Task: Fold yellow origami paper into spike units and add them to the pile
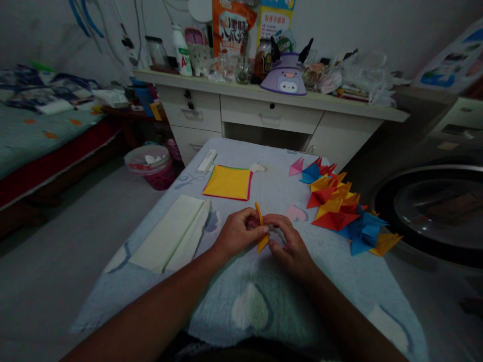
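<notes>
Over the middle of the cloth-covered table (pixel 226 271), a narrow folded piece of yellow origami paper (pixel 263 244) stands edge-on between my hands. My left hand (pixel 241 232) pinches it between thumb and fingers. From the other side, my right hand (pixel 289 244) has its fingertips curled against the paper's right edge; whether they grip it firmly is hard to see. Beyond the hands lies a stack of square origami paper (pixel 228 182), yellow on top with red and green edges showing. Several folded paper cranes (pixel 334 206) in red, yellow, blue and pink cluster along the right side.
Left of my hands lies a folded pale cloth or paper (pixel 168 234), with a small white box (pixel 207 161) farther back. A cluttered white desk (pixel 245 108) stands behind the table. A pink bin (pixel 158 176) is on the floor at left, a washing machine (pixel 433 211) at right.
</notes>
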A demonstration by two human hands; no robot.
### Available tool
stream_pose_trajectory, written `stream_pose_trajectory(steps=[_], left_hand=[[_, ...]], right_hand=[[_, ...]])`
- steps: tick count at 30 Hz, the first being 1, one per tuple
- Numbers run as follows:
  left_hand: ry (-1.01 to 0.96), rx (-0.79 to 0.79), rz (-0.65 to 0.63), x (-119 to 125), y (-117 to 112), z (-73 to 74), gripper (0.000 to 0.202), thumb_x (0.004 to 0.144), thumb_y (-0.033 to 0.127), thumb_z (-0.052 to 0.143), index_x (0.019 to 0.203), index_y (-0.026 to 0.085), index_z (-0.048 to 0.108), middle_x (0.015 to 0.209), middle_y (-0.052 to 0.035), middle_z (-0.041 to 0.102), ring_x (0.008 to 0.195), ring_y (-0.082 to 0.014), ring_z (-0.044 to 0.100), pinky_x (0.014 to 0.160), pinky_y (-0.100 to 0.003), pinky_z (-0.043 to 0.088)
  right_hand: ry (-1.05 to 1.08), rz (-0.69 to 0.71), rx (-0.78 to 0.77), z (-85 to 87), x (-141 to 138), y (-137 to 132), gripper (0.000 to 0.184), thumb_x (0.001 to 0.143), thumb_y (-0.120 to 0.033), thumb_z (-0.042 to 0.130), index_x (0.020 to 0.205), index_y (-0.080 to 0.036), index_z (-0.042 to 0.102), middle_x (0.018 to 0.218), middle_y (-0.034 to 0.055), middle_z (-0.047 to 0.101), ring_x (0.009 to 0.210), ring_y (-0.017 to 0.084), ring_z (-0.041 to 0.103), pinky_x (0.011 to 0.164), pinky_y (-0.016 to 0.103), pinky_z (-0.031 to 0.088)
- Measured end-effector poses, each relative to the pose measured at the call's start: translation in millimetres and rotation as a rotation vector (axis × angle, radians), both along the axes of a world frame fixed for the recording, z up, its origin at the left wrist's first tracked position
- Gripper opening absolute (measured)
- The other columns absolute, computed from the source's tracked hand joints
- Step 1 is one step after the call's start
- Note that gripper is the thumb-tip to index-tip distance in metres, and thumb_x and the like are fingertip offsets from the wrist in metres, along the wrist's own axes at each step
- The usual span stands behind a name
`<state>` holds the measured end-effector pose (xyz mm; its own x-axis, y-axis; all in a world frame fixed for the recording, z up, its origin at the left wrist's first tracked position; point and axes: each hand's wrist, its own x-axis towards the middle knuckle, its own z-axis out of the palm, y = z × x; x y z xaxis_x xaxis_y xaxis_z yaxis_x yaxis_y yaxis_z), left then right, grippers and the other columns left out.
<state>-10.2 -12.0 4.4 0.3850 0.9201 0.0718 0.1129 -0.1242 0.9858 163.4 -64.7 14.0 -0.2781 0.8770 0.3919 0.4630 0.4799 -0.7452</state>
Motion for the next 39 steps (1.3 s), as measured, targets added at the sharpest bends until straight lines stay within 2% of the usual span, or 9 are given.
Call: stream_pose_trajectory(steps=[3, 7, 13, 19, 21, 25, 28, 32, 39], left_hand=[[-0.009, 0.005, 0.024, -0.5, -0.6, 3.8, 0.028, 0.068, 0.035, 0.076, 0.082, 0.017, 0.059, 0.075, 0.0001, 0.064, 0.067, -0.0130, 0.059, 0.061, -0.024, 0.045], [0.025, 0.039, 0.058, -0.6, -2.7, 7.3, 0.030, 0.068, 0.036, 0.075, 0.080, 0.017, 0.055, 0.069, 0.0029, 0.059, 0.061, -0.0103, 0.053, 0.058, -0.022, 0.042], [0.032, 0.043, 0.077, 0.1, -1.2, 6.1, 0.014, 0.070, 0.023, 0.062, 0.076, 0.018, 0.051, 0.066, 0.0051, 0.050, 0.060, -0.0095, 0.049, 0.054, -0.021, 0.038], [-0.206, -0.137, 0.021, -0.5, -0.1, 11.9, 0.012, 0.067, 0.020, 0.055, 0.079, 0.018, 0.053, 0.072, 0.0029, 0.057, 0.064, -0.0107, 0.054, 0.059, -0.022, 0.042], [-0.283, -0.191, -0.004, 1.0, -1.0, 13.3, 0.015, 0.068, 0.021, 0.057, 0.081, 0.018, 0.053, 0.074, 0.0024, 0.059, 0.064, -0.0103, 0.056, 0.061, -0.021, 0.043], [-0.296, -0.244, -0.018, 6.0, -1.8, 7.1, 0.029, 0.068, 0.025, 0.064, 0.093, 0.020, 0.051, 0.075, 0.0035, 0.060, 0.063, -0.0099, 0.057, 0.059, -0.021, 0.042], [-0.239, -0.212, -0.013, 8.4, -1.4, -1.0, 0.036, 0.071, 0.026, 0.063, 0.101, 0.023, 0.045, 0.068, 0.0080, 0.055, 0.054, -0.0080, 0.051, 0.053, -0.019, 0.036], [-0.020, 0.017, -0.035, 8.2, -0.6, -6.3, 0.009, 0.082, 0.024, 0.052, 0.089, 0.022, 0.049, 0.067, 0.0064, 0.051, 0.059, -0.0092, 0.049, 0.056, -0.020, 0.036], [0.503, 0.373, -0.025, 9.9, 1.2, -10.2, 0.016, 0.085, 0.014, 0.046, 0.094, 0.020, 0.057, 0.083, -0.0011, 0.061, 0.081, -0.0179, 0.055, 0.075, -0.030, 0.042]], right_hand=[[0.044, 0.010, -0.022, -1.4, 3.3, -2.5, 0.049, 0.086, -0.029, 0.050, 0.135, -0.024, 0.043, 0.127, 0.0096, 0.056, 0.119, 0.025, 0.051, 0.100, 0.043, 0.042], [0.073, 0.045, -0.036, -0.9, 3.9, -4.7, 0.054, 0.089, -0.030, 0.049, 0.141, -0.026, 0.037, 0.134, 0.0091, 0.053, 0.124, 0.024, 0.049, 0.104, 0.044, 0.040], [0.030, 0.057, -0.030, 1.7, 2.6, -5.8, 0.056, 0.088, -0.030, 0.049, 0.143, -0.026, 0.035, 0.135, 0.0086, 0.054, 0.125, 0.025, 0.048, 0.104, 0.046, 0.039], [0.103, -0.219, -0.032, 1.0, 4.1, -2.2, 0.045, 0.085, -0.029, 0.054, 0.130, -0.025, 0.047, 0.129, 0.0100, 0.057, 0.114, 0.025, 0.053, 0.095, 0.044, 0.044], [0.212, -0.228, -0.112, -2.4, 4.5, 1.2, 0.044, 0.085, -0.031, 0.056, 0.127, -0.026, 0.045, 0.122, 0.0093, 0.061, 0.107, 0.023, 0.057, 0.090, 0.041, 0.047], [0.425, -0.146, -0.293, -13.7, 3.2, 8.3, 0.033, 0.083, -0.035, 0.058, 0.112, -0.026, 0.045, 0.087, 0.0013, 0.064, 0.077, 0.017, 0.062, 0.070, 0.031, 0.050], [0.414, -0.197, -0.274, -19.5, 2.4, 11.3, 0.020, 0.081, -0.032, 0.059, 0.094, -0.025, 0.045, 0.075, -0.0024, 0.057, 0.065, 0.013, 0.055, 0.060, 0.026, 0.044], [0.229, -0.240, -0.214, -17.8, 4.2, 11.3, 0.006, 0.083, -0.027, 0.053, 0.083, -0.023, 0.048, 0.069, -0.0033, 0.051, 0.062, 0.013, 0.050, 0.059, 0.025, 0.041], [-0.312, -0.192, -0.137, -16.8, 14.3, 11.4, 0.015, 0.082, -0.015, 0.048, 0.090, -0.020, 0.060, 0.088, 0.0040, 0.061, 0.087, 0.021, 0.052, 0.080, 0.034, 0.040]])
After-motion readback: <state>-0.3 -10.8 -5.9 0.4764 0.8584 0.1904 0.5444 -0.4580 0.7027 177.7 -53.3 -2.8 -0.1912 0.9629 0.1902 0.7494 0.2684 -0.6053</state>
